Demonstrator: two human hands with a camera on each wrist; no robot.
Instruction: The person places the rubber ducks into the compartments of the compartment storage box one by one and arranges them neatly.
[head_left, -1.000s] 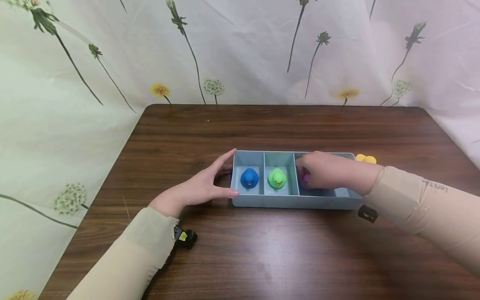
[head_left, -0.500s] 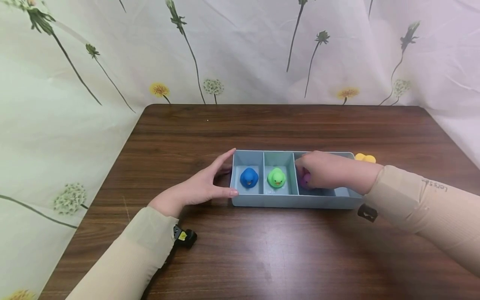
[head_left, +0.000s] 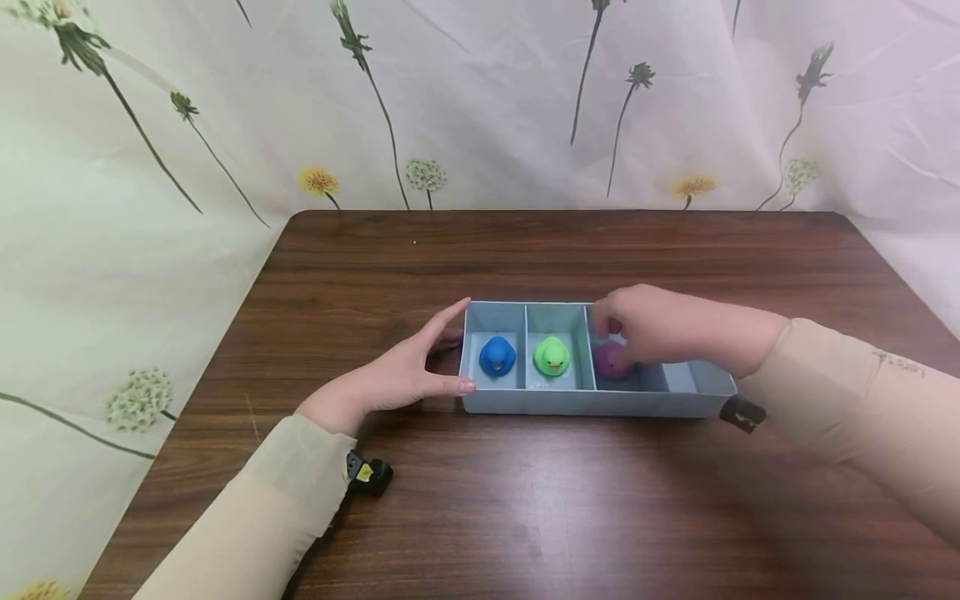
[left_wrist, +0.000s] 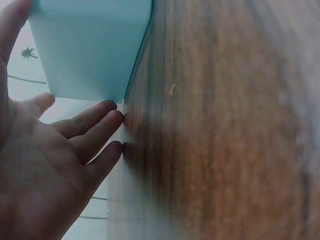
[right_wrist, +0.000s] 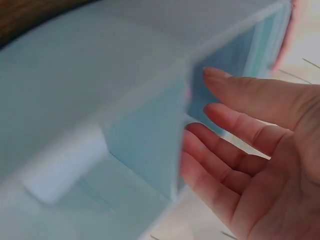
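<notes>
A pale blue divided box (head_left: 585, 403) lies lengthwise on the table. Its leftmost compartment holds a blue rubber duck (head_left: 497, 357), and beside that sits a green rubber duck (head_left: 552, 357). In the third compartment is a purple rubber duck (head_left: 612, 361), partly covered by my right hand (head_left: 648, 325). That hand hovers over the compartment, its fingers loose and apart in the right wrist view. My left hand (head_left: 405, 367) spans the box's left end, thumb and index fingertips at its two corners. Straight, spread fingers of the left hand (left_wrist: 60, 140) show in the left wrist view.
The brown wood-grain table (head_left: 480, 508) extends around the box. Behind it hangs a white cloth (head_left: 495, 100) printed with dandelions. A rightmost compartment (head_left: 684, 377) of the box shows under my right forearm.
My right hand has loosened from the purple duck and lifted slightly, showing more of it. The yellow objects past the box's right end are now hidden by the forearm. My left hand stays put.
</notes>
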